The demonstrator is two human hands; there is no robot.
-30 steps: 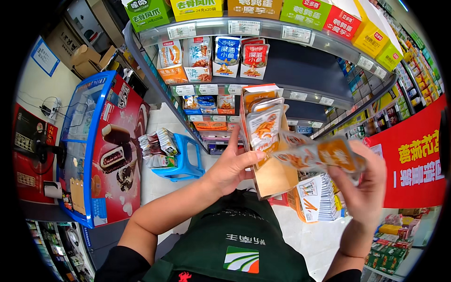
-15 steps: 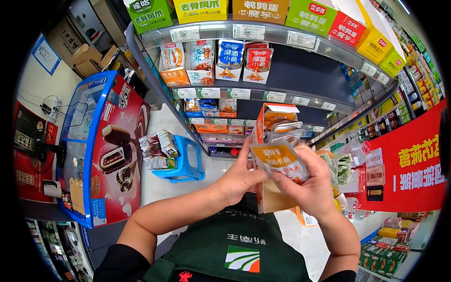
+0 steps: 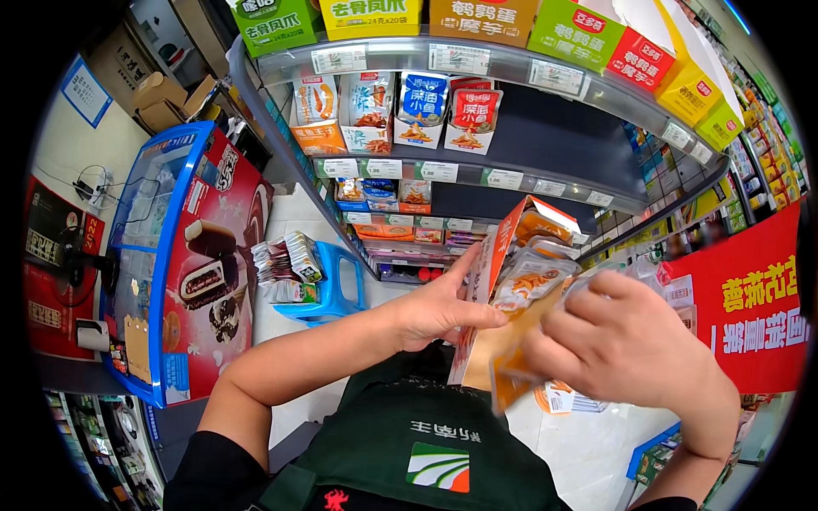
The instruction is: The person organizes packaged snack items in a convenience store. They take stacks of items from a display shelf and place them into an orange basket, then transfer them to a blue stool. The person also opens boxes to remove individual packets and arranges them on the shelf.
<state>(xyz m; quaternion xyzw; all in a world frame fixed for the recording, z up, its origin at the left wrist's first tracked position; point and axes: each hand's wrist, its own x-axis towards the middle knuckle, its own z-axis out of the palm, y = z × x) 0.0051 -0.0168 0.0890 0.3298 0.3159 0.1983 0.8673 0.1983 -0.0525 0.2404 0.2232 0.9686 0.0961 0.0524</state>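
Note:
My left hand grips the near left side of an orange-and-white cardboard display box, its thumb over the rim. The box is tilted in front of my apron, and bare brown cardboard shows inside its near part. Several snack packets stand in its far part, one with a clear front showing orange food. My right hand is closed over the box's right side, its fingers curled round an orange snack packet. That packet is blurred and hangs over the near part of the box; the hand hides its upper part.
Ahead stands a grey shelf rack with boxed snack packets on its left and larger cartons on top. A blue stool bearing bundled packets is at left, beside a blue-framed freezer. A red banner hangs at right.
My right hand has moved right and turned over, its back now showing, with the packet swung down toward the box's near end. The box has tilted to the right in my left hand.

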